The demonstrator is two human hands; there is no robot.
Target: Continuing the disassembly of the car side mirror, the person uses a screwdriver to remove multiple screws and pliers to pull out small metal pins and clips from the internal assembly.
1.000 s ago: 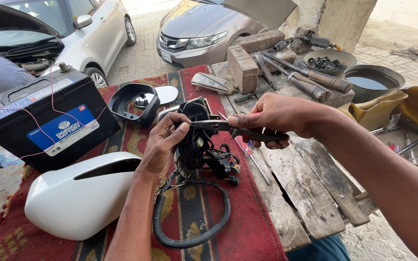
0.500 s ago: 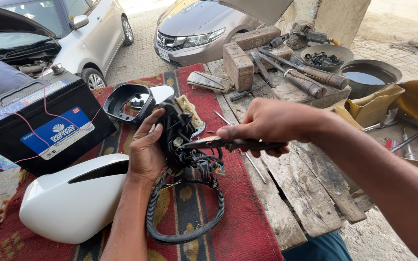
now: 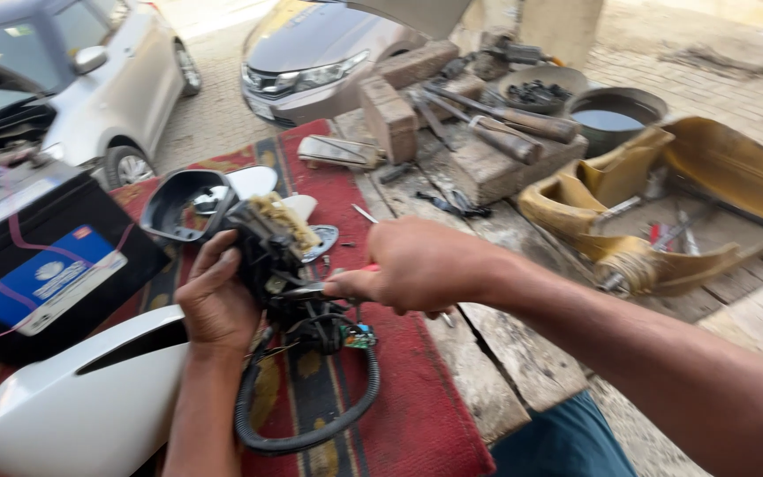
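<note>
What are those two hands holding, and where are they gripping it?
The left hand grips the black mirror mechanism from its side. The right hand holds a slim metal tool by its handle end, the tip at the mechanism.

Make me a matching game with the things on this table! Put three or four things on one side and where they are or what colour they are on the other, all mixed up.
Things:
1. car battery
2. mirror cover
3. black mechanism
4. corrugated hose

Descriptions:
A. white, lying at the near left
B. held in the left hand
C. black box with a blue label, far left
D. curls in a loop on the red cloth

Pairs: 1-C, 2-A, 3-B, 4-D
</note>
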